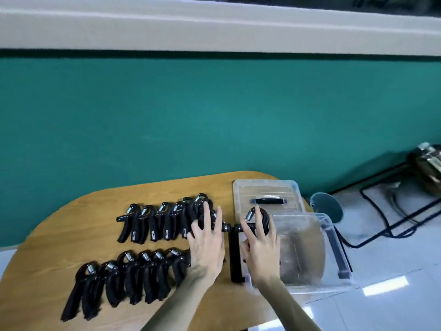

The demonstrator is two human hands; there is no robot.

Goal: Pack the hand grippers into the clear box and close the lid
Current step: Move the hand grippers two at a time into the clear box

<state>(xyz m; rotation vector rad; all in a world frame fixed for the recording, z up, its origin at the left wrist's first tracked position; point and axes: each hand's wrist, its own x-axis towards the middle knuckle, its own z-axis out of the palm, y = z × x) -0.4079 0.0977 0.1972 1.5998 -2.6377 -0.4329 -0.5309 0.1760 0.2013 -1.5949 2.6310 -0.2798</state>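
Observation:
Two rows of black hand grippers with metal springs lie on the wooden table [71,223]: a back row [157,223] and a front row [128,275]. My left hand [207,247] lies over the gripper [226,227] at the right end of the back row, fingers curled on it. My right hand [261,249] holds another hand gripper [259,217] above the left rim of the clear box [334,237], which stands open with black side clasps. The clear lid [265,189] with a black handle lies flat behind the box.
The box overhangs the table's right edge. Beyond it on the white floor are a round grey-blue base [325,207], black cables [381,218] and a dark bag-like object [427,163]. A green wall runs behind the table.

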